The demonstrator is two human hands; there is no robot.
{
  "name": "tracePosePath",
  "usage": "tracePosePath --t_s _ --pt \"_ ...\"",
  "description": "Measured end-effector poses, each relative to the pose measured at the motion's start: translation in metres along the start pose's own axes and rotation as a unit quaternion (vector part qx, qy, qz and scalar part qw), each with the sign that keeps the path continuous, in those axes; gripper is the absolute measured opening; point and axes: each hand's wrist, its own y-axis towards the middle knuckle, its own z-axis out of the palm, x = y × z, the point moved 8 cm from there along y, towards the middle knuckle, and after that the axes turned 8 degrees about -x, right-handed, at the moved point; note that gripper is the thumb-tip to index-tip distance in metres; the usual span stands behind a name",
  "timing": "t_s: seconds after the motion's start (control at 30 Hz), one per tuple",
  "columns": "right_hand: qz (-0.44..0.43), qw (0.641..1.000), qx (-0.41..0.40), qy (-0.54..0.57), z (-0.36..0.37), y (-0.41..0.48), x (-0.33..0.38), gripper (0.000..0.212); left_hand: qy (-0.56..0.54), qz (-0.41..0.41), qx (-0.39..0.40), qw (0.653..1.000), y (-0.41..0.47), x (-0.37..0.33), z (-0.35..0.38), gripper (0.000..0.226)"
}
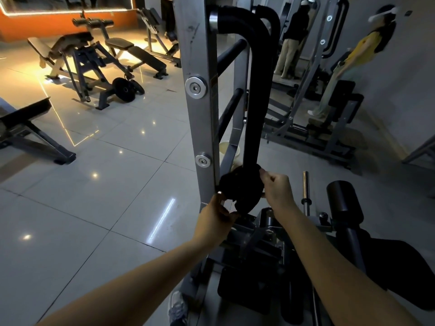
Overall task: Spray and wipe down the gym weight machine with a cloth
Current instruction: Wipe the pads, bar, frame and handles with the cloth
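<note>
- The left forearm [146, 276] and right forearm [329, 255] are reaching forward from the bottom edge and converging, so both hands are working on one spot of the machine.
- The left hand [217, 214] is curling its fingers round the lower end of the cloth [242, 191] and pinching it, probably to be keeping the fabric taut from below.
- The right hand [276, 188] is clenching in a fist on the cloth's upper corner. Its knuckles are facing the camera, so the fingertips are staying hidden.
- The cloth, dark, soft and bunched, is wrapping the foot of the padded bar [255, 102], between the two sets of fingers. Wrapping it this way is likely letting it wipe the whole round surface at once.
- The padded bar is rising above the fingers as a matte black tube and bending over in a hook at the top.
- Just left of the left fingers, the steel upright [197, 118] is standing grey, flat-faced and scuffed, carrying round polished bolts [196, 87].
- Right of the right-hand fingers and apart from them, a chrome peg [305, 184] and a black cylindrical roller pad [343, 201] are sitting untouched.
- No spray bottle is showing, so the wiping step seems to be going on.
</note>
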Motion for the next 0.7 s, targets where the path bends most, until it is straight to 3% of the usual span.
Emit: tracePosePath --t_s 0.1,0.17,0.23,0.27,0.33,0.43,0.53,0.63,0.7 --pt "-0.034 0.995 0.004 -0.094 -0.005 -0.016 -0.009 0.032 -0.131 -0.111 0.054 0.984 0.003 0.018 0.009 0.019" --pt "0.014 0.989 0.060 -0.136 0.002 -0.039 -0.033 0.014 -0.258 -0.211 0.150 0.931 -0.007 0.019 0.025 0.014" --pt "0.081 0.985 0.115 -0.102 0.008 -0.061 -0.057 0.014 -0.326 -0.283 0.225 0.873 -0.023 0.018 0.037 0.018" --pt "0.113 0.984 0.126 -0.063 0.010 -0.067 -0.064 0.016 -0.330 -0.292 0.243 0.864 -0.029 0.017 0.039 0.018" --pt "0.155 0.980 0.127 0.014 0.009 -0.072 -0.065 0.017 -0.290 -0.271 0.240 0.886 -0.030 0.025 0.038 0.017" --pt "0.204 0.964 0.142 0.091 0.012 -0.075 -0.061 0.025 -0.227 -0.224 0.164 0.934 -0.022 0.030 0.019 0.019" --pt "0.230 0.955 0.145 0.115 0.021 -0.077 -0.059 0.026 -0.233 -0.167 0.026 0.958 -0.010 0.019 -0.012 0.010" --pt "0.262 0.941 0.120 0.177 0.028 -0.074 -0.059 0.029 -0.209 -0.051 -0.110 0.970 -0.005 -0.007 -0.047 0.010" --pt "0.285 0.922 0.105 0.239 0.031 -0.071 -0.059 0.028 -0.176 0.047 -0.149 0.972 -0.003 -0.025 -0.057 0.011"
